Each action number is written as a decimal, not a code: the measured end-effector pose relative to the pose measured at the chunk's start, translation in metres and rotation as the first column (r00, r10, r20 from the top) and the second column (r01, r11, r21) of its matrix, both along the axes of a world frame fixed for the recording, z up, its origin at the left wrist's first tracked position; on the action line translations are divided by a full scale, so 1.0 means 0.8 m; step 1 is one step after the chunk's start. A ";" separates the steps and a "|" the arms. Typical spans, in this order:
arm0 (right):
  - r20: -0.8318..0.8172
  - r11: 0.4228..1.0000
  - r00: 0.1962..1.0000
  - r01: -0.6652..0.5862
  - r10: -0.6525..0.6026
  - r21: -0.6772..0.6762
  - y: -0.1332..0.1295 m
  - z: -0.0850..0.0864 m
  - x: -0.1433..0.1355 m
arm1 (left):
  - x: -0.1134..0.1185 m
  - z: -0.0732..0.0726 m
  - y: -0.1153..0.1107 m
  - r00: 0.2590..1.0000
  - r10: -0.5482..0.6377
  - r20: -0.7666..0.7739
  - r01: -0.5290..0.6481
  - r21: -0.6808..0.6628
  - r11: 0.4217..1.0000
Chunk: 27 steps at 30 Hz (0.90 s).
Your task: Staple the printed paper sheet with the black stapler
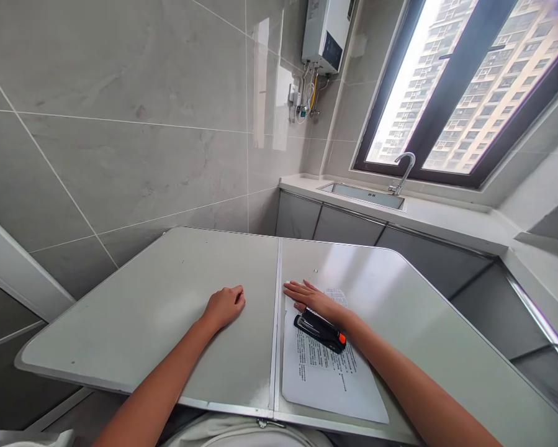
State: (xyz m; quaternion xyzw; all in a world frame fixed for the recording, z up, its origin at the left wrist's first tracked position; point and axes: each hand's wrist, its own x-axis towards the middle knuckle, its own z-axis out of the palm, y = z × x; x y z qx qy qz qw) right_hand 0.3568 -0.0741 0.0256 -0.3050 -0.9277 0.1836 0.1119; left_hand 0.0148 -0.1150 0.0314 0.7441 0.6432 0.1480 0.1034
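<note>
My left hand (223, 306) rests on the left half of the pale folding table, its fingers curled into a loose fist. Nothing shows in it, though the inside of the fist is hidden. On the right half lie printed sheets of paper (325, 388). My right hand (316, 300) lies flat on the upper part of the sheets, palm down with its fingers stretched out. Just below that hand, a black stapler (319, 330) with an orange end lies on the paper, close to the right wrist.
The table (143, 323) has a metal seam down its middle. Behind it are a grey tiled wall, a counter (455, 218) with a sink (365, 195) and faucet (405, 171), and grey cabinets. A water heater (328, 34) hangs by the window.
</note>
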 end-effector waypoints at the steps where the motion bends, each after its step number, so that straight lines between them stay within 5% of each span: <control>1: 0.011 1.000 1.000 -0.004 0.004 -0.003 -0.001 -0.002 -0.005 | 0.000 0.000 0.000 1.000 -0.004 0.002 0.004 -0.002 1.000; 13: -0.014 0.997 0.999 -0.054 0.053 -0.058 -0.005 0.001 -0.012 | -0.001 0.003 -0.002 0.999 -0.014 0.032 0.015 -0.023 1.000; 16: -0.072 0.988 0.985 0.153 -0.154 -0.024 0.000 -0.006 -0.015 | 0.000 0.004 -0.002 1.000 -0.008 0.021 0.009 -0.030 0.999; 20: -0.096 0.901 0.897 0.434 -0.432 0.007 0.017 -0.014 -0.035 | 0.001 0.003 -0.002 1.000 -0.005 0.004 0.005 -0.029 1.000; 27: -0.126 0.908 0.903 0.392 -0.410 -0.151 0.053 -0.007 -0.045 | -0.001 0.000 -0.001 1.000 0.005 -0.011 -0.005 -0.024 1.000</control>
